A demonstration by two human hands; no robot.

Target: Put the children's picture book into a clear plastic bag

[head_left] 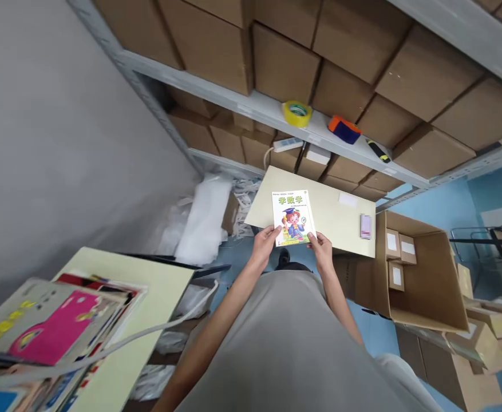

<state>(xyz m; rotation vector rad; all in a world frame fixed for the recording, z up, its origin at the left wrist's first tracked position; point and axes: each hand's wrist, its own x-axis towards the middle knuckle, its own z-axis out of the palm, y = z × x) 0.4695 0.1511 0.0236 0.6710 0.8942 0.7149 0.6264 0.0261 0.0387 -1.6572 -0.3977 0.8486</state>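
Book (pixel 292 214), cover up, shows over the near edge of the table (pixel 332 209), its long axis running away from the body; whether it touches the tabletop I cannot tell. At its lower left corner the left hand (pixel 265 245) grips it, thumb on the cover, and at the lower right corner the right hand (pixel 320 249) pinches it likewise, so neither hand is clearly nearer.

The pale table (pixel 330 220) carries a white slip (pixel 347 199) and a small pinkish pack (pixel 365 226). Along the shelf (pixel 220 96) above sit yellow tape (pixel 297 114), an orange-and-navy item (pixel 344 130) and a black-and-yellow tool (pixel 378 150); books (pixel 62 326) crowd another table (pixel 165 280).
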